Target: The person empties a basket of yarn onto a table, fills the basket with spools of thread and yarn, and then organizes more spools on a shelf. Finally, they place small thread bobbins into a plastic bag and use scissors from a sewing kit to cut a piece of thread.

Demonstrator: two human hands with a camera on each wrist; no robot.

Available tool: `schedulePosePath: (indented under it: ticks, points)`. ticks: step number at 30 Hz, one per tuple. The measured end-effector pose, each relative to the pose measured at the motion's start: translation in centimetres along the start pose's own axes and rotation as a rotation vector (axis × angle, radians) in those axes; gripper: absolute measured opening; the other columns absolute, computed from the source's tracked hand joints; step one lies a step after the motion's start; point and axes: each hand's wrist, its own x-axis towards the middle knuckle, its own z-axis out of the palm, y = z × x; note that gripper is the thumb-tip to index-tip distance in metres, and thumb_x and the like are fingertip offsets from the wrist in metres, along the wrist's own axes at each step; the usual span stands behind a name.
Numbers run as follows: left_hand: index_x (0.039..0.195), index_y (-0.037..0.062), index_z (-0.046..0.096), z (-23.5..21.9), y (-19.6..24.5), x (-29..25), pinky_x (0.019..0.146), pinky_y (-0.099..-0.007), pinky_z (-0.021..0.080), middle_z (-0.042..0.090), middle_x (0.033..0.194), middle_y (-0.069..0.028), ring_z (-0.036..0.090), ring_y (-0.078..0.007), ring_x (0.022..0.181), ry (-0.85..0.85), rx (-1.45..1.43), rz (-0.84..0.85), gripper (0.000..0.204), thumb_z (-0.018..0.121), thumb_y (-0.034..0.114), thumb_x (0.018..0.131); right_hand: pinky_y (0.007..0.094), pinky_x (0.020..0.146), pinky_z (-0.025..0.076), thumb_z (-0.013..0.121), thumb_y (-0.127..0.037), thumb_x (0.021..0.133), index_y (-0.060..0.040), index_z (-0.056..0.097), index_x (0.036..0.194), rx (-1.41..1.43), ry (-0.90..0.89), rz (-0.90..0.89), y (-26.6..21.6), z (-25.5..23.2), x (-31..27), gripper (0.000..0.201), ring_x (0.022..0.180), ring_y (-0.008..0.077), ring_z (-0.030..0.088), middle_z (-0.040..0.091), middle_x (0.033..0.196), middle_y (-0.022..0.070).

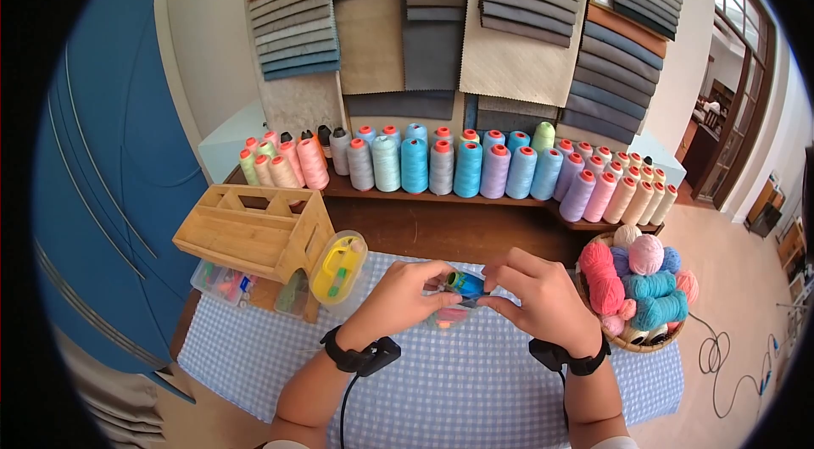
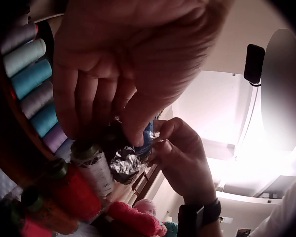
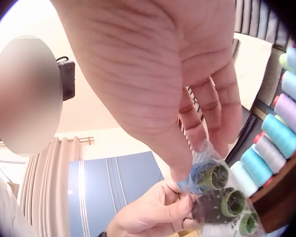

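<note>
Between my hands, above the checked cloth, is a clear plastic pack of small thread spools (image 1: pixel 466 284). Its blue spool is uppermost in the head view. My left hand (image 1: pixel 417 286) pinches one side of the pack between thumb and fingers. On the other side, my right hand (image 1: pixel 534 292) grips the plastic by the blue spool with thumb and fingertips. In the left wrist view a white spool (image 2: pixel 94 170), a red spool (image 2: pixel 74 192) and an orange one hang below the crinkled wrap (image 2: pixel 127 164). Green hollow spool ends (image 3: pixel 234 202) show through the film in the right wrist view.
A wooden organizer (image 1: pixel 254 233) and a clear box with a yellow tray (image 1: pixel 337 271) stand left on the checked tablecloth (image 1: pixel 415 398). A yarn basket (image 1: pixel 649 345) sits at right. Rows of large thread cones (image 1: pixel 468 169) line the back shelf beneath fabric swatches (image 1: pixel 369 42).
</note>
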Motion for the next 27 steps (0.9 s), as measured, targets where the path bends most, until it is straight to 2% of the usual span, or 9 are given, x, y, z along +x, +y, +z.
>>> schedulePosePath:
  ticks: [4,8,11,13,17,23,25,26,27]
  points:
    - [0.114,-0.0009,0.064,-0.1,1.3,-0.1,0.079,-0.0376,0.056,0.074,0.094,-0.0152,0.074,-0.0282,0.087,-0.034,0.173,0.049,0.044,0.084,0.018,0.080,0.0382,0.066,0.056,0.081,-0.011,0.076,-0.0060,0.062,0.089,-0.009,-0.025,-0.019,0.4,0.5,-0.1,0.023,0.081,0.0273,0.067,0.063,0.097,0.0055]
    - [0.117,0.0014,0.062,0.5,0.3,0.3,0.079,-0.0385,0.055,0.073,0.096,-0.0149,0.074,-0.0294,0.088,-0.023,0.291,0.006,0.050,0.086,0.022,0.078,0.0384,0.068,0.057,0.080,-0.010,0.076,-0.0056,0.064,0.097,-0.030,-0.031,-0.014,0.4,0.6,0.0,0.027,0.083,0.0280,0.067,0.064,0.098,0.0061]
    - [0.119,0.0026,0.060,1.0,0.1,0.5,0.078,-0.0374,0.056,0.074,0.095,-0.0137,0.074,-0.0287,0.090,-0.012,0.269,0.059,0.052,0.085,0.020,0.078,0.0389,0.069,0.057,0.080,-0.008,0.076,-0.0053,0.065,0.103,-0.031,-0.038,-0.014,0.6,0.7,0.1,0.030,0.084,0.0290,0.068,0.064,0.099,0.0070]
    - [0.124,0.0038,0.059,1.7,-0.1,0.7,0.083,-0.0330,0.056,0.073,0.101,-0.0120,0.072,-0.0217,0.096,0.016,0.058,0.015,0.057,0.088,0.019,0.077,0.0392,0.069,0.057,0.079,-0.007,0.076,-0.0052,0.066,0.105,-0.027,-0.039,-0.018,0.6,0.8,0.0,0.032,0.084,0.0294,0.068,0.065,0.100,0.0075]
    - [0.124,0.0057,0.058,2.2,0.3,0.9,0.082,-0.0325,0.056,0.073,0.100,-0.0117,0.073,-0.0204,0.095,0.020,-0.006,-0.113,0.056,0.087,0.016,0.077,0.0395,0.069,0.057,0.079,-0.006,0.076,-0.0051,0.065,0.106,-0.034,-0.059,0.022,0.6,0.8,0.1,0.032,0.085,0.0301,0.068,0.065,0.101,0.0080]
    - [0.124,0.0061,0.057,3.1,-0.4,0.7,0.079,-0.0318,0.057,0.072,0.098,-0.0111,0.074,-0.0199,0.088,0.082,-0.025,-0.009,0.054,0.085,0.013,0.079,0.0394,0.069,0.057,0.079,-0.008,0.077,-0.0052,0.063,0.102,-0.033,-0.057,0.042,0.4,0.8,0.1,0.030,0.084,0.0306,0.068,0.065,0.099,0.0078]
    - [0.129,0.0073,0.051,3.2,-0.5,0.7,0.062,-0.0282,0.057,0.071,0.091,-0.0096,0.073,-0.0152,0.072,0.066,-0.001,0.084,0.054,0.079,0.006,0.083,0.0394,0.069,0.057,0.079,-0.008,0.077,-0.0053,0.063,0.101,-0.024,-0.047,0.033,0.4,0.8,0.2,0.029,0.083,0.0307,0.067,0.065,0.099,0.0078]
    - [0.129,0.0073,0.051,3.1,-0.2,0.7,0.062,-0.0282,0.057,0.071,0.091,-0.0096,0.073,-0.0152,0.072,0.065,-0.001,0.083,0.054,0.079,0.006,0.083,0.0393,0.068,0.057,0.079,-0.009,0.077,-0.0053,0.062,0.099,-0.016,-0.041,0.025,0.3,0.9,0.2,0.027,0.083,0.0309,0.067,0.065,0.098,0.0078]
    - [0.131,0.0073,0.050,2.9,0.4,0.7,0.066,-0.0303,0.058,0.071,0.094,-0.0117,0.074,-0.0182,0.076,0.005,-0.020,-0.019,0.058,0.080,0.007,0.082,0.0391,0.067,0.056,0.079,-0.009,0.077,-0.0053,0.062,0.096,-0.008,-0.035,0.016,0.3,0.9,0.3,0.026,0.083,0.0311,0.067,0.065,0.098,0.0078]
